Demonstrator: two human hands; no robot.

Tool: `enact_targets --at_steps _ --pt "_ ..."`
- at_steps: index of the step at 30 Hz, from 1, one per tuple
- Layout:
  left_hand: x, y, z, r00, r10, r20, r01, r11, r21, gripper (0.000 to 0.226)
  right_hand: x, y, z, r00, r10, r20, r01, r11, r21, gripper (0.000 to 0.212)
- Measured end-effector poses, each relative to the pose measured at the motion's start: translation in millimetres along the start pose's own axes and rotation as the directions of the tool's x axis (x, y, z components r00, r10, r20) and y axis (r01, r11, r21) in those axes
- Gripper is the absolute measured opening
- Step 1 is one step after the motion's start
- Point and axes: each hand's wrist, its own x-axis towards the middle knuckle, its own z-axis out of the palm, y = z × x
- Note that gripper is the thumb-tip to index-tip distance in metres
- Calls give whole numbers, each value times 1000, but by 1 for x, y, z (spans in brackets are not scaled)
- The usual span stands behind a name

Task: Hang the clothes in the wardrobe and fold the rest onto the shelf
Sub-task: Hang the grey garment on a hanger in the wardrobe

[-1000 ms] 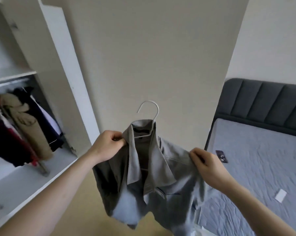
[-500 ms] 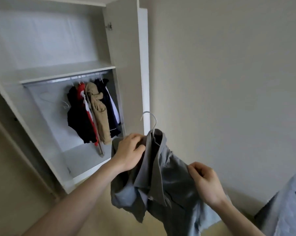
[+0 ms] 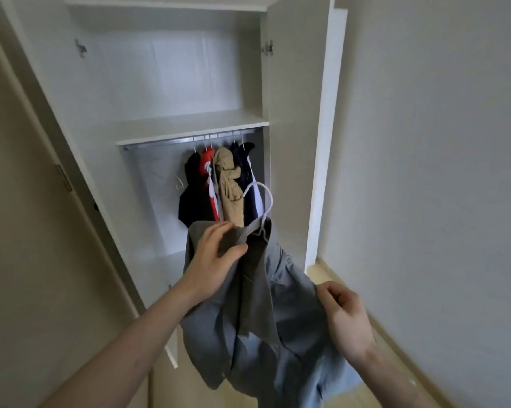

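Two bare forearms enter from the near edge — no sleeve, cuff, watch or bracelet shows anywhere along them up to the frame edge. The left hand point(image 3: 216, 260) and the right hand point(image 3: 346, 318) are ungloved, with no rings visible on the fingers that show. Nothing else of the person — torso, legs, clothing — is in view.

White wardrobe shelf point(image 3: 189, 128) bare-topped; rail point(image 3: 189, 140) beneath carries hung clothes point(image 3: 219, 184) at right end.
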Motion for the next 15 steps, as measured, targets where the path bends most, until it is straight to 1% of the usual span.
enact_targets --at_steps 2,3,6,9,10,13,15 --pt "22 -2 0 1000 -2 -25 2 1000 -15 57 34 0 1 999 -4 33 4 1000 2 44" --pt "34 -4 0 999 -8 -41 7 1000 -17 54 50 1 1 999 -10 51 10 1000 -1 43" --pt "67 -9 -2 996 -25 -91 25 1000 0 57 102 6 9 995 -24 98 27 999 -28 39" --pt "91 -20 -7 989 -57 -137 55 998 -17 58 147 9 27 990 -28 139 33 999 -35 39" --pt "97 -25 -9 986 -62 -156 59 998 -22 54 159 9 35 989 -20 149 26 999 -33 40" --pt "113 -41 -23 978 -58 -200 56 998 -14 33 192 9 55 984 0 179 5 1000 -26 40" --pt "128 -56 -37 973 -80 -216 84 996 10 24 214 8 67 982 17 187 -13 1000 -21 40"
